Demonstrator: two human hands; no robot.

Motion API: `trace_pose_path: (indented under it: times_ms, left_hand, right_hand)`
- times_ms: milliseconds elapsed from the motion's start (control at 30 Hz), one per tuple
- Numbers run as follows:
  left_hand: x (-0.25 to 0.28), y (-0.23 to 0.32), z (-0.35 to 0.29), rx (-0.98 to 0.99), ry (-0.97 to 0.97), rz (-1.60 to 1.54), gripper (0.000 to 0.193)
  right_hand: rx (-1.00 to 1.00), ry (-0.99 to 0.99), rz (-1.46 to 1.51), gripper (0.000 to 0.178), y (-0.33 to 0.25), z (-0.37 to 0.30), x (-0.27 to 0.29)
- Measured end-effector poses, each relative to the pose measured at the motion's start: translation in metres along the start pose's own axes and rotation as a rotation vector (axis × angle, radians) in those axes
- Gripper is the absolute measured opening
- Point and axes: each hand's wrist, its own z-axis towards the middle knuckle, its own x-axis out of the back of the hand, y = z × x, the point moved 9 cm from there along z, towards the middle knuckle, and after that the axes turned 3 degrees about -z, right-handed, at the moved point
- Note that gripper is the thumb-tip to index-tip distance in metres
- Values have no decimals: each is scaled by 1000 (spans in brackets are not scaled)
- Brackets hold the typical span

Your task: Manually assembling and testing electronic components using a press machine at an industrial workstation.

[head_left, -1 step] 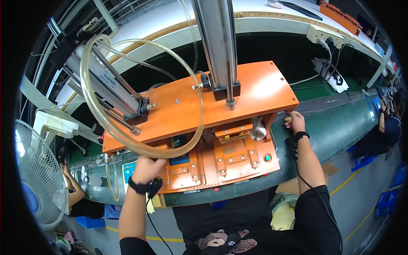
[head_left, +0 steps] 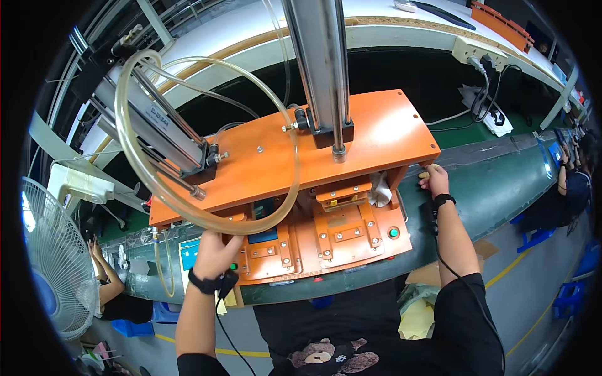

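Note:
An orange two-cylinder press [head_left: 364, 128] stands in front of me on a green-topped bench. My left hand [head_left: 216, 254] is at its left front, beside a small green button; the thumb points away from the palm, and the other fingers are hidden under the clear hose [head_left: 207, 220]. At the press's right end, my right hand [head_left: 434, 180] has its fingers curled close beneath the corner of the top plate. Tan covers show on those fingertips, and what they hold, if anything, is not clear. Two orange fixtures [head_left: 342, 233] with bolts sit on the base between my hands.
A second green button [head_left: 394, 233] is on the base's right side. A white fan [head_left: 59, 257] stands at the left. A power strip [head_left: 480, 53] hangs from the shelf at the back right. Other people sit at both ends of the bench [head_left: 495, 182].
My left hand has shifted slightly, uncovering a green button beside it. The hose and press appear moved slightly left in the picture. My right hand stays at the corner.

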Motion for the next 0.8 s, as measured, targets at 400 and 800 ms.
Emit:
trace_pose_path:
  times_ms: [400,800]
  left_hand:
    - [15,-111,-97,-130,745,-94,29]
    - [-18,-96,-94,240,858,-538,31]
  right_hand:
    - [-36,-76,71,22,-2,-6,-20]
    - [483,518,-662,31,-122,89,127]
